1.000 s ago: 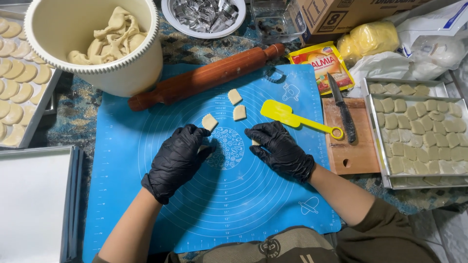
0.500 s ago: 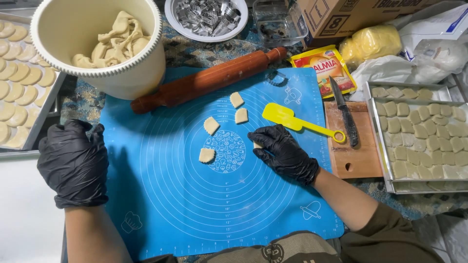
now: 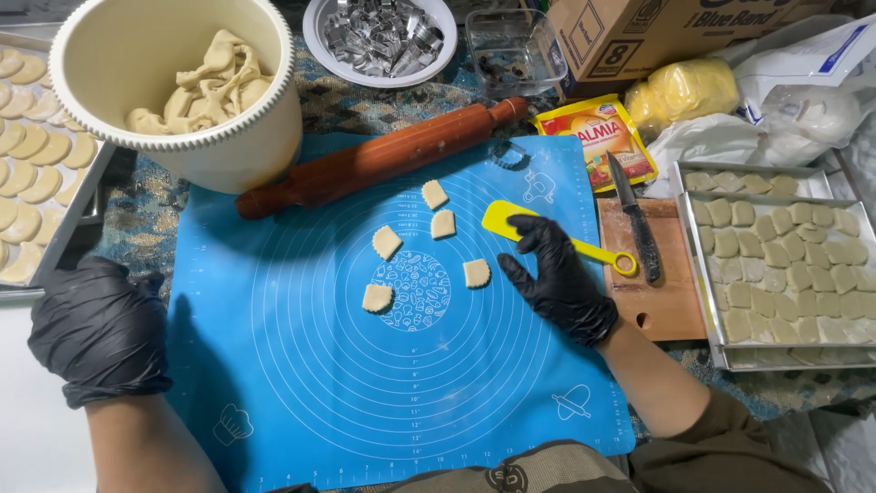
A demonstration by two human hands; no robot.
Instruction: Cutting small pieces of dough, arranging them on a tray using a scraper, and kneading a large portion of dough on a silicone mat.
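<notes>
Right hand (image 3: pixel 558 281), black glove, lies flat and released on the blue silicone baking mat (image 3: pixel 301 383), right of frame centre, fingers spread, gripping nothing. Its fingertips sit just beside the nearest cut dough piece (image 3: pixel 475 272), apart from it by a sliver. The yellow plastic scraper (image 3: pixel 511 222) lies under and behind the hand, blade at upper left, ring handle pointing toward the wooden cutting board (image 3: pixel 662 301).

Left hand (image 3: pixel 99 329), black glove, at left edge of frame, off the mat, curled loosely; cannot tell if it holds anything.

Four more cut dough pieces on the mat: two near the top centre (image 3: pixel 435 194) (image 3: pixel 443 224), one scalloped (image 3: pixel 387 242), one lower (image 3: pixel 377 298).

Wooden rolling pin (image 3: pixel 383 157) lies diagonally across the mat's top edge. White tub of dough scraps (image 3: pixel 173 87) upper left. Bowl of metal cutters (image 3: pixel 379 36) top centre. Knife (image 3: pixel 634 219) on the cutting board. Tray of cut dough (image 3: pixel 776 265) at right; another tray (image 3: pixel 27 173) at far left.
</notes>
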